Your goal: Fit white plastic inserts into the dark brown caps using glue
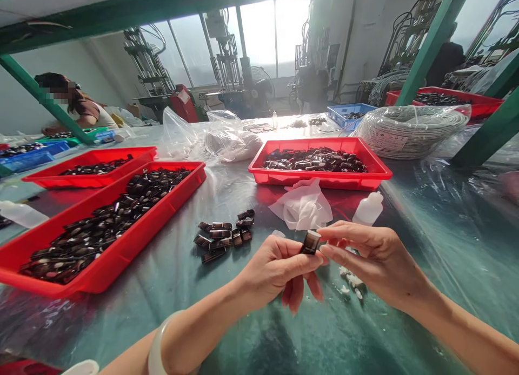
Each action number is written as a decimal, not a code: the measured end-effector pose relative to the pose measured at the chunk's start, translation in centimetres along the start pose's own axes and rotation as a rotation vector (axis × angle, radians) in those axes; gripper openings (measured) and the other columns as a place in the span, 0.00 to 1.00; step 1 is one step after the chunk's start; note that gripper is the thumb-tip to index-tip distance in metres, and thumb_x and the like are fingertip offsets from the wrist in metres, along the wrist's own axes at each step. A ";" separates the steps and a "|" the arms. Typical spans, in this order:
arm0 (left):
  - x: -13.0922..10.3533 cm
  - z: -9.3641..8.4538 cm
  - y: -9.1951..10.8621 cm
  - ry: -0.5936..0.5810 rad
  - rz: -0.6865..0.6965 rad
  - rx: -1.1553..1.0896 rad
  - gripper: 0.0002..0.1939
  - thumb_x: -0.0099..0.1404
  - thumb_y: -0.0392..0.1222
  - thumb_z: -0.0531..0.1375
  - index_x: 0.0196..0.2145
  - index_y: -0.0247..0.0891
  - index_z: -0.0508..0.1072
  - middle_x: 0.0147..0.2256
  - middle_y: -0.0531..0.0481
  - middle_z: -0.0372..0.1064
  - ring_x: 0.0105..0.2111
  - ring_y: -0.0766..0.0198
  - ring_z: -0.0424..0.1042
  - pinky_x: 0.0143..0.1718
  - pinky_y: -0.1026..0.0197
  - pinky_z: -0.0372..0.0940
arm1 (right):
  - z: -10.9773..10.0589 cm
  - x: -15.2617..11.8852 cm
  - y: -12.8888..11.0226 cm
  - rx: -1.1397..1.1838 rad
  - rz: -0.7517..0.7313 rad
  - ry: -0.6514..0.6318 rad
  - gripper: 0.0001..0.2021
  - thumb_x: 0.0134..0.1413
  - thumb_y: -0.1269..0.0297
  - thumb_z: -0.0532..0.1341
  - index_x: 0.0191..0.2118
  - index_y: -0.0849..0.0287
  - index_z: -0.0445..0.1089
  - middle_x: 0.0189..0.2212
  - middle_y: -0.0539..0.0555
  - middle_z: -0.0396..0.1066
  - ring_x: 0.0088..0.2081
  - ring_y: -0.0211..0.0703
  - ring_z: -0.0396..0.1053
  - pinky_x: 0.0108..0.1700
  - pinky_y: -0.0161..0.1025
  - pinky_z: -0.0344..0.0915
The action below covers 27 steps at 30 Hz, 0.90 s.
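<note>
My left hand (279, 264) is closed round a small dark, see-through plastic part (310, 242) with a pale end, pinched between thumb and forefinger. My right hand (371, 256) is beside it, thumb and forefinger bent towards the part's right edge. A small gap shows between those two fingertips, and nothing can be made out in them. Several similar dark parts (221, 234) lie in a loose group on the table to the left. Crumpled white tissue (304, 207) lies just beyond my hands. White scraps (352, 280) lie under my right hand.
Red trays of dark parts stand at the left (101, 272) and behind the tissue (320, 178). A white bottle (368, 208) is beyond my right hand. Wrapped cable coil (411, 132) sits back right, near a green post (433, 45). A person (87, 113) sits far left.
</note>
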<state>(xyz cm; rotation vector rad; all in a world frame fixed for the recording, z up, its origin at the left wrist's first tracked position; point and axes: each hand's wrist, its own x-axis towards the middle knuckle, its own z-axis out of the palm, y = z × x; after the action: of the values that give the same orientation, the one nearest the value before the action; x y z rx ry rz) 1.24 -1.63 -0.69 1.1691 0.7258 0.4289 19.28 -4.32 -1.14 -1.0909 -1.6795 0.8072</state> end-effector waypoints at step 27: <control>0.1 -0.3 -0.3 -0.079 -0.064 -0.091 0.15 0.57 0.44 0.60 0.39 0.31 0.74 0.25 0.47 0.74 0.11 0.73 0.65 0.11 0.73 0.56 | -1.4 -1.4 2.1 -0.765 -0.121 -0.291 0.08 0.48 0.76 0.51 0.25 0.58 0.64 0.24 0.50 0.62 0.26 0.38 0.61 0.29 0.35 0.60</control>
<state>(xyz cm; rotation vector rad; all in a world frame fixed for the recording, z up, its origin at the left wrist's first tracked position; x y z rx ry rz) 1.07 -1.49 -1.09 1.0681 0.6673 0.3567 21.45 -4.71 -3.01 -1.3957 -2.3720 0.2320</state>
